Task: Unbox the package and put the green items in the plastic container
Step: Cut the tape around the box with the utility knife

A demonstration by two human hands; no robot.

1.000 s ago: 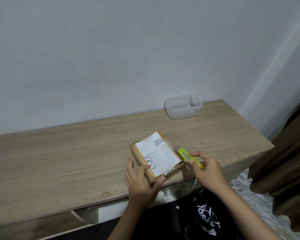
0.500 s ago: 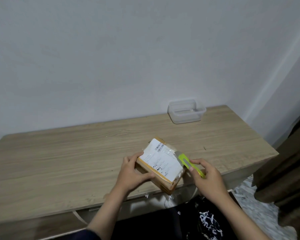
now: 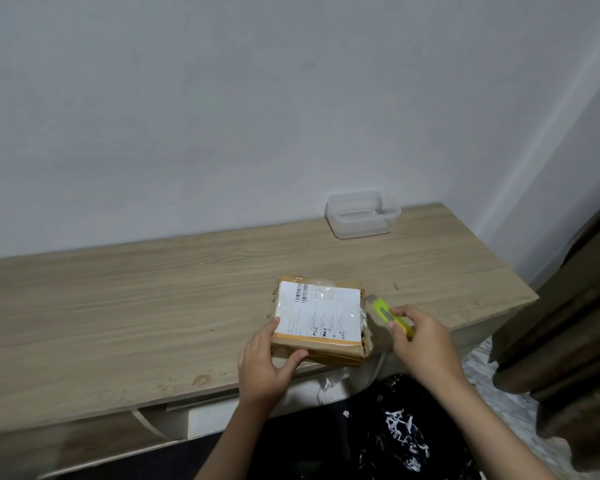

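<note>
The cardboard parcel [image 3: 321,320] lies flat at the near edge of the wooden surface [image 3: 118,313], shipping label [image 3: 317,311] facing up, tape unbroken as far as can be seen. The left hand [image 3: 267,365] clamps its near left corner, thumb across the front wall and fingers on the top edge, apparently to pin the box so it will not slide under a blade. Just beyond the parcel's right side, the right hand [image 3: 421,341] is closed around a yellow-green utility knife [image 3: 390,315], its nose pointing away from the hand toward the parcel's far right corner; whether the blade is out cannot be told. That grip suits a cut along the right-hand taped seam, probably the step in hand. Well beyond both hands, against the wall, the clear plastic container [image 3: 362,216] stands open and seemingly empty, parked out of the cutting path yet within reach for the green items, none of which show yet.
</note>
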